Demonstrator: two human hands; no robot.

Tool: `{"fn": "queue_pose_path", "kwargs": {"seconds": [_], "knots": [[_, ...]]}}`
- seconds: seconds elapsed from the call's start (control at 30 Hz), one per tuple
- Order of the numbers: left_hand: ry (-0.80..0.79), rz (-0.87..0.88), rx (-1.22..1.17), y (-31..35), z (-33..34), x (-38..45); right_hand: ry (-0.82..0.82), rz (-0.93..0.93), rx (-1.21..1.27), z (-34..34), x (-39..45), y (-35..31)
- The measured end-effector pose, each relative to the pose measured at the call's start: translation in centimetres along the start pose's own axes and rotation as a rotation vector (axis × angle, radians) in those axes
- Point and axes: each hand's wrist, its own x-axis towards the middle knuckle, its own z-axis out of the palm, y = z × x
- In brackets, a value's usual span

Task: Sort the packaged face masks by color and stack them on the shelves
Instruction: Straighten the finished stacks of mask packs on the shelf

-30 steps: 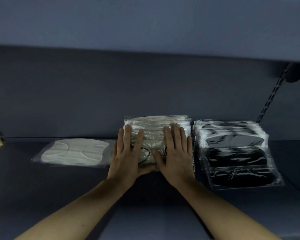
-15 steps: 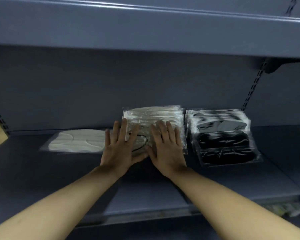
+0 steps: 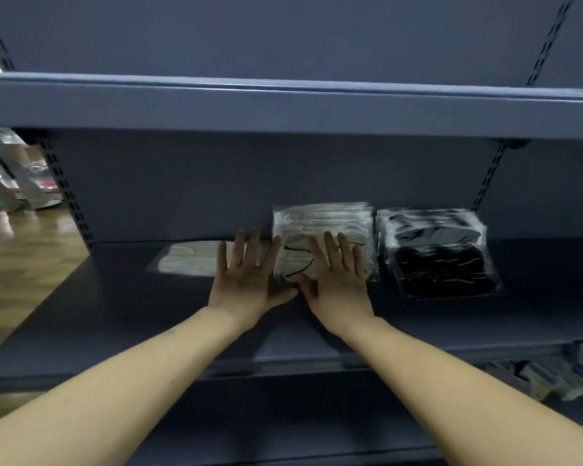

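Both our hands lay flat, fingers straight, gripping nothing. Our right hand pressed the beige mask stack; our left hand lay beside it.

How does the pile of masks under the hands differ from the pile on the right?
The beige stack holds pale masks with dark ear loops; the black stack holds black masks. The right hand rests flat on the beige stack; nothing touches the black stack. Both are in clear wrappers and share one shelf.

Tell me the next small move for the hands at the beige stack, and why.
Probably draw both hands back off the shelf. The beige stack already stands beside the black stack, and the left hand and right hand are flat and open, gripping nothing.
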Motion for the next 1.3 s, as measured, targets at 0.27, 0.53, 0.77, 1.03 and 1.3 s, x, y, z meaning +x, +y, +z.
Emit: {"fn": "queue_pose_path", "kwargs": {"seconds": [0.27, 0.53, 0.77, 1.03, 1.3], "knots": [[0.018, 0.072, 0.163, -4.3, 0.5, -3.3, -0.016, -0.095, -0.057, 1.6, -0.6, -4.2], [0.013, 0.089, 0.119, -11.2, 2.3, -2.1, -0.049, -0.119, -0.049, 4.3, 3.1, -10.7], [0.019, 0.128, 0.150, -17.2, 4.4, 0.4, -0.013, -0.120, -0.035, 7.3, 8.4, -14.4], [-0.068, 0.083, 0.021, -19.8, 6.9, 4.3, -0.090, 0.010, -0.043, 9.5, 11.5, -14.4], [-0.038, 0.086, -0.161, -19.8, 7.8, 4.1, -0.045, 0.052, 0.106, 9.9, 10.9, -14.5]]}}
